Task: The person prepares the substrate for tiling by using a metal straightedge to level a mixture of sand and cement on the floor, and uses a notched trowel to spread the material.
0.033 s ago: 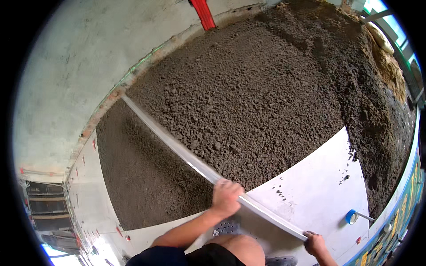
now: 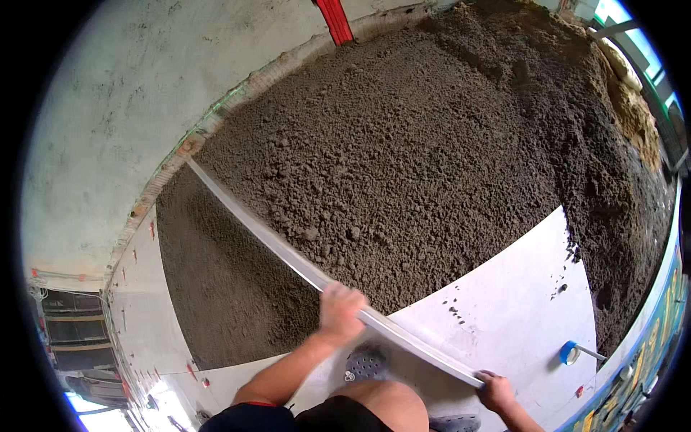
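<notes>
A long, pale metal straightedge [image 2: 245, 216] runs diagonally from the wall's foot at the left down to my right side. My left hand [image 2: 342, 311] is wrapped round it near its middle. Close to its near end, my right hand [image 2: 495, 391] grips the same bar. Loose, lumpy dark-grey mortar [image 2: 403, 165] lies against the bar's far side. On its near side, a flatter, finer strip of mortar [image 2: 223, 288] reaches to the edge of white floor tiles [image 2: 504, 288]. The bar's far part rests along the mortar; its near part passes above the tiles.
The greenish-grey wall [image 2: 158, 93] curves along the left, with a red strip [image 2: 334, 21] at its base. A blue-rimmed roll [image 2: 569, 353] with a rod beside it sits on the tiles at right. Darker mortar [image 2: 604, 237] heaps up at right. My grey perforated shoe [image 2: 368, 362] stands below the bar.
The straightedge and both my hands have shifted left and slightly toward the wall. The bar's far end has slid a little left along the wall's foot.
</notes>
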{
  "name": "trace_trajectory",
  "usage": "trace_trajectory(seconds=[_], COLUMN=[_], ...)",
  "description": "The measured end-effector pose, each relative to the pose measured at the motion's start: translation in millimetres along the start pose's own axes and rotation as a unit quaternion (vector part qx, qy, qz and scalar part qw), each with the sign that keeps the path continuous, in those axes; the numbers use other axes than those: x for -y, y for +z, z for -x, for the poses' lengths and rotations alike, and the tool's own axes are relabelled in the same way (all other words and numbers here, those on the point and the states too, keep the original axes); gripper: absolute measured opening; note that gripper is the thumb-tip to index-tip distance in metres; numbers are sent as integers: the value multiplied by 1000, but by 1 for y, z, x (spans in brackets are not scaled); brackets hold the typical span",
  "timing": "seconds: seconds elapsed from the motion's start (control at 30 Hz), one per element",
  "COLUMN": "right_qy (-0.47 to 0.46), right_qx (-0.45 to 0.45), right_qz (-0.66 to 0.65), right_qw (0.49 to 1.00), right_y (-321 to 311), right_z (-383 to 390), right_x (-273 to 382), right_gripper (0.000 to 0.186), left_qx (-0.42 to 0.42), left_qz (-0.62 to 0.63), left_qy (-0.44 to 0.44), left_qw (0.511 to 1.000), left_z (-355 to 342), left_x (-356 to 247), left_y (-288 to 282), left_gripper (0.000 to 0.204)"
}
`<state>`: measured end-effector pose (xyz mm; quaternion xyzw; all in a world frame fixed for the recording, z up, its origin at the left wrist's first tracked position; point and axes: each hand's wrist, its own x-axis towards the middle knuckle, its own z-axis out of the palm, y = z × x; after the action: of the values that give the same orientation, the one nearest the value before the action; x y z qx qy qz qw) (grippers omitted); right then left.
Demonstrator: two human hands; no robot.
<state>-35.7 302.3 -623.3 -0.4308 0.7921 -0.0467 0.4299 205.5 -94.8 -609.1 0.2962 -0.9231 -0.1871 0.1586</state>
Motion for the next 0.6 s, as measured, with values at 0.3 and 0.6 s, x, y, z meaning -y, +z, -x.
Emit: trace_trajectory(seconds=[0.3,0.6], right_qy=[-57,100], right_qx=[-67,-78], right_qz=[-93,-89], right_qw=[992,988], right_y=[33,39], right_z=[-31,78], right_x=[100,-22], right_gripper=[41,41], left_qx=[-1,28], left_qz=[-20,123], left_qy=[18,114], left_qw=[1000,985], left_z=[-7,-40], left_x=[93,-60], left_y=[-12,94], left_gripper=[13,9])
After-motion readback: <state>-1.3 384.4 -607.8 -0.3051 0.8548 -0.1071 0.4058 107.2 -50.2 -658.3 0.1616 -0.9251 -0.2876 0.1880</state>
